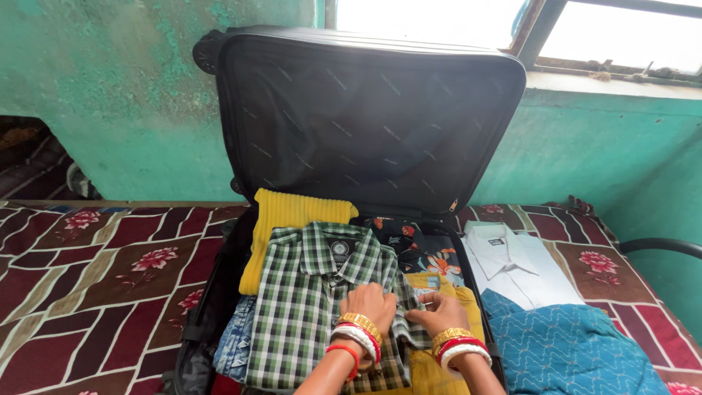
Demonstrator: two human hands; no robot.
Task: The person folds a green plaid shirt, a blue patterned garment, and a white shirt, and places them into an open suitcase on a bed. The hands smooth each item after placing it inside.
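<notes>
Green-walled room, patterned maroon bed (pixel 110 278); left hand (pixel 369 307) and right hand (pixel 437 313) pinch the folded green checked shirt (pixel 314 292), long axis running away, atop open black suitcase (pixel 365 110)

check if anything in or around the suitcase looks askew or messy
Mostly tidy. The yellow knit hangs over the suitcase wall's left edge. The checked shirt sits slightly crooked under the left hand and right hand. The teal cloth lies rumpled beside the folded white shirt.

Both hands, left (pixel 371 301) and right (pixel 437 311), rest palm-down, fingers curled.
</notes>
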